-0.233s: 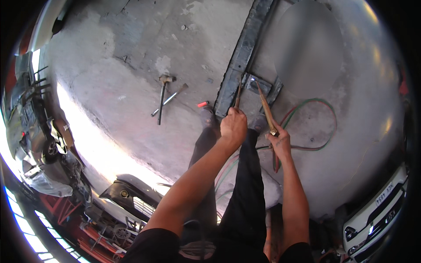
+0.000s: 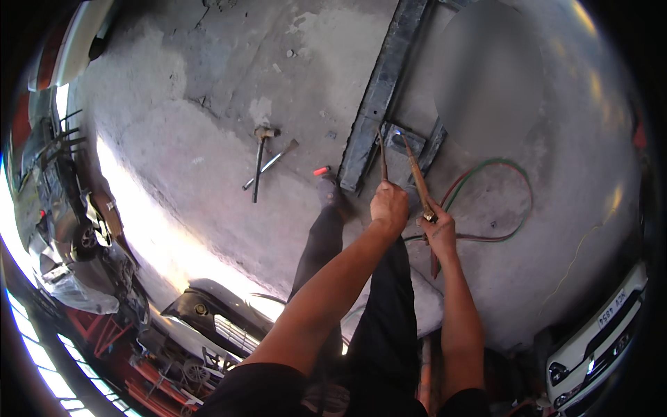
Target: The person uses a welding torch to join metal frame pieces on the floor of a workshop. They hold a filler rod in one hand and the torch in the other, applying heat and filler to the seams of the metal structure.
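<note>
My left hand (image 2: 389,207) is closed around a thin, rusty metal rod (image 2: 383,158). The rod's far tip lies at the edge of a long dark steel beam (image 2: 377,104) on the floor. In my right hand (image 2: 440,234) is a brass gas torch (image 2: 420,179), pointing away from me. Its nozzle is over a small rectangular metal plate (image 2: 415,142) beside the beam, where a small bluish-white glow shows. Whether the rod touches the plate, I cannot tell. Red and green hoses (image 2: 529,187) loop on the floor right of the torch.
A hammer (image 2: 259,163) lies across a flat-bladed chisel (image 2: 283,157) on the concrete floor to the left. Near my foot is a small red cylinder (image 2: 321,171). Car parts (image 2: 201,311) crowd the lower left; a white vehicle front (image 2: 590,340) stands at lower right.
My left hand has shifted right, closer to my right hand, bringing the rod's near end with it. My right hand and torch have come slightly back and left. The view has shifted a little.
</note>
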Available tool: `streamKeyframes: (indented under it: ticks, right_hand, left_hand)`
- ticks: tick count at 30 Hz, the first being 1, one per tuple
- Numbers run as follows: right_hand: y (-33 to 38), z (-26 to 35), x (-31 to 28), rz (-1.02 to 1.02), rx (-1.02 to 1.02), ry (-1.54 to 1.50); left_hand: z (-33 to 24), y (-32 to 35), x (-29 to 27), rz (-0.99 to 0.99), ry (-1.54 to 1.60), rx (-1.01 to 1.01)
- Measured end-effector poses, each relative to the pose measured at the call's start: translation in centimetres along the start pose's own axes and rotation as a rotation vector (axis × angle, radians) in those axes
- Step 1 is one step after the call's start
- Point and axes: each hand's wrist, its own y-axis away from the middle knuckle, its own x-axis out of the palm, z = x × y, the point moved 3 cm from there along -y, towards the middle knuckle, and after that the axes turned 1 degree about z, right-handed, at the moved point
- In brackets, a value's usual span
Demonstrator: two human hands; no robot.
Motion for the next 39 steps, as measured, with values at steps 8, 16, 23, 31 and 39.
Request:
streamKeyframes:
  ticks: [8,16,23,31,39]
  right_hand:
    - [-0.6,0.1,-1.3,0.044,0.043,0.048]
    - [-2.9,-0.1,0.2,0.067,-0.065,0.089]
    - [-5.3,-0.6,0.6,0.056,-0.071,0.103]
    - [-6.6,-0.5,2.0,0.054,0.006,0.09]
    - [-6.8,0.6,3.0,0.023,0.028,0.034]
  left_hand:
    - [0.8,-2.1,-6.6,0.085,-0.112,0.185]
    - [11.2,-5.8,-13.4,0.115,-0.128,0.214]
    - [8.3,-4.8,-13.1,0.104,-0.184,0.244]
    - [10.9,-1.5,-7.1,-0.028,-0.168,0.164]
    - [9.8,-1.5,-8.0,0.021,-0.148,0.179]
